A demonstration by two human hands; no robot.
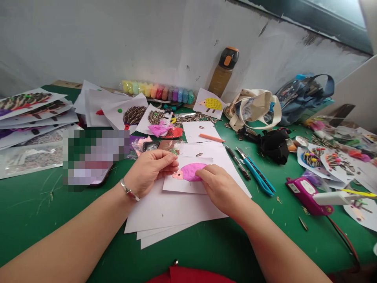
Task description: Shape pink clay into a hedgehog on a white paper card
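A small white card [184, 187] bears a flat clay hedgehog [188, 172] with a purple body, a peach face and a dark eye. My left hand [159, 169] hovers by the hedgehog's face, thumb and fingers pinched together. Whatever sits in that pinch is too small or hidden to make out. At the other end of the body, my right hand [216, 181] has its fingers bent and close together on the purple clay, covering the card's right side. Beneath the card lies a stack of white sheets [153, 212]. A single sunflower seed [199, 154] rests just above the card.
Right of the sheets lie a pen [238, 162] and a blue utility knife [257, 175]. An orange clay tool [212, 137] lies behind. Farther back are a seed pile [200, 117], a bottle [222, 72] and clay packs [159, 92]. A magenta glue device [308, 194] stands right, a blurred phone left.
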